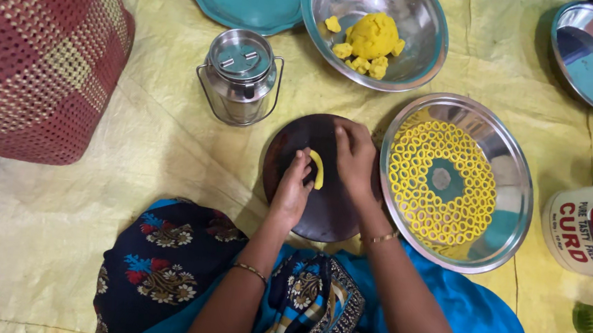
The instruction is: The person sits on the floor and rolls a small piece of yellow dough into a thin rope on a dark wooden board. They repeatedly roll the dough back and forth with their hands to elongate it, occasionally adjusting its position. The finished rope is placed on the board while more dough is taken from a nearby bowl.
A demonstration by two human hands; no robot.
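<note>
Head view looks straight down on a person seated on a yellow sheet (171,149), with a dark round board (321,211) set right in front of the knees so both hands work over it without stretching. The left hand (293,187) has its fingers curled and closed on the lower end of a short yellow dough strip (318,169), while the right hand (353,160) lies flatter, fingertips pressing down beside the strip's upper end; the strip sits on the board between the two hands, bent into a curve. Just to the right, touching distance from the board, a wide steel plate (512,204) carries many small yellow dough rings (421,190) laid in tight concentric circles, leaving a bare middle, a layout that keeps the soft pieces from sticking to one another. Beyond the board a steel bowl (425,57) holds the dough lump (372,35) with a few torn-off bits around it, near enough to pinch from. A small lidded steel can (241,77) stands left of the bowl, a teal lid (239,0) lies above it, and a red woven basket (37,61) sits well apart at the left.
</note>
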